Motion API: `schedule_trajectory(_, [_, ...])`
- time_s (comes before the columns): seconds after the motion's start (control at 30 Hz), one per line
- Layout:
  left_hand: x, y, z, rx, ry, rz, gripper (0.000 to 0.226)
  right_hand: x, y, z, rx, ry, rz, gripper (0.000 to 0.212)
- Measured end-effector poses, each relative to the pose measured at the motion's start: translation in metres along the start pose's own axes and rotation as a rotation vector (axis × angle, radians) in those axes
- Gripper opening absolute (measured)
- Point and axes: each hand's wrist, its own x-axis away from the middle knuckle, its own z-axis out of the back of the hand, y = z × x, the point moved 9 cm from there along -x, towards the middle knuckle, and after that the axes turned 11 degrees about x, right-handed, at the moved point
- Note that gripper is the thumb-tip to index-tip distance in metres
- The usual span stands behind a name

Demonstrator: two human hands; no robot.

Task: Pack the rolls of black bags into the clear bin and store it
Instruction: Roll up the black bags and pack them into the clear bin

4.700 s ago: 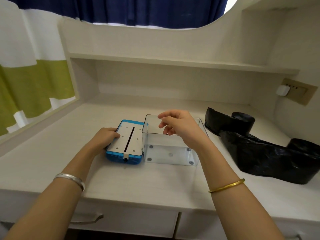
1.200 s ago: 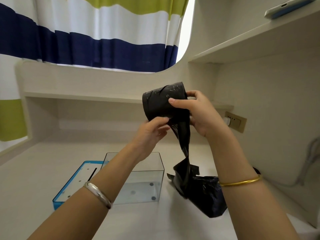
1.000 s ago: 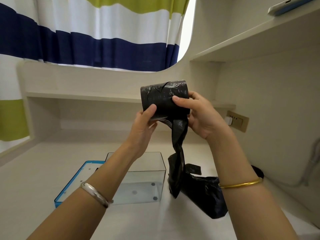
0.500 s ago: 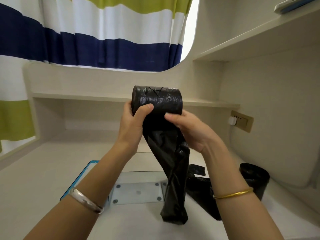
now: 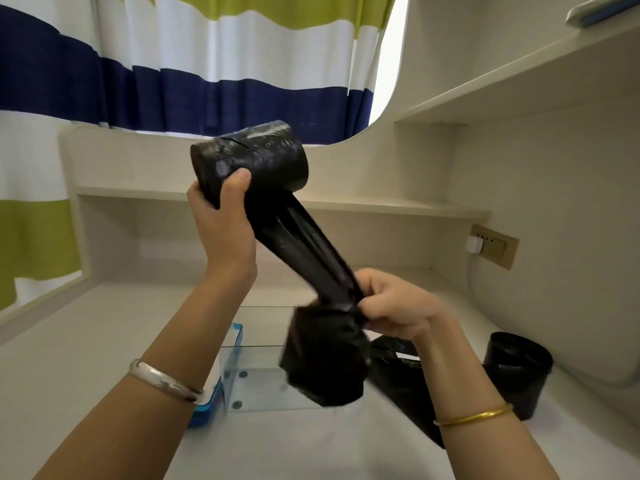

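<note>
Roll of black bags is up in the air, gripped by the left hand; the right hand is clenched on its loose tail, stretched taut over the clear bin. Nothing shows in the bin's visible part. A second roll stands on the desk, right of the bin.

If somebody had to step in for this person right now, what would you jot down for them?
Left hand: holds one roll of black bags up in the air.
Right hand: grips that roll's loose tail, pulled taut; the end hangs bunched below.
Clear bin: on the desk, no roll inside as far as shows; blue-edged lid beside it.
Second roll: on the desk to the right, partly unrolled.
Done: nothing packed.
Left: wind up tails, put both rolls in, store the bin.
</note>
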Motion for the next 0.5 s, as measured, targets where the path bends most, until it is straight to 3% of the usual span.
schedule_trajectory(0.1, [-0.003,-0.001,-0.003,0.056,-0.029,0.024,0.088,0.001,-0.029,-0.014,-0.247,-0.124,0.248,0.028])
schedule_trajectory(0.17, [-0.004,-0.001,-0.005,0.079,-0.028,0.025,0.084,-0.001,-0.025,-0.017,-0.272,-0.153,0.256,0.03])
schedule_trajectory(0.27, [-0.006,0.001,-0.004,0.073,-0.042,0.025,0.087,-0.002,0.016,-0.028,-0.125,-0.235,-0.027,0.017])
schedule_trajectory(0.33, [-0.002,-0.002,-0.004,0.013,-0.085,0.016,0.087,0.003,0.045,-0.026,0.126,-0.253,-0.264,0.019])
schedule_trajectory(0.43, [0.008,-0.008,-0.001,-0.015,-0.079,0.01,0.074,0.005,0.057,-0.004,0.528,-0.134,-0.448,0.035])
schedule_trajectory(0.5, [0.009,-0.009,-0.001,-0.009,-0.061,-0.004,0.071,0.002,0.051,0.011,0.662,-0.006,-0.5,0.026])
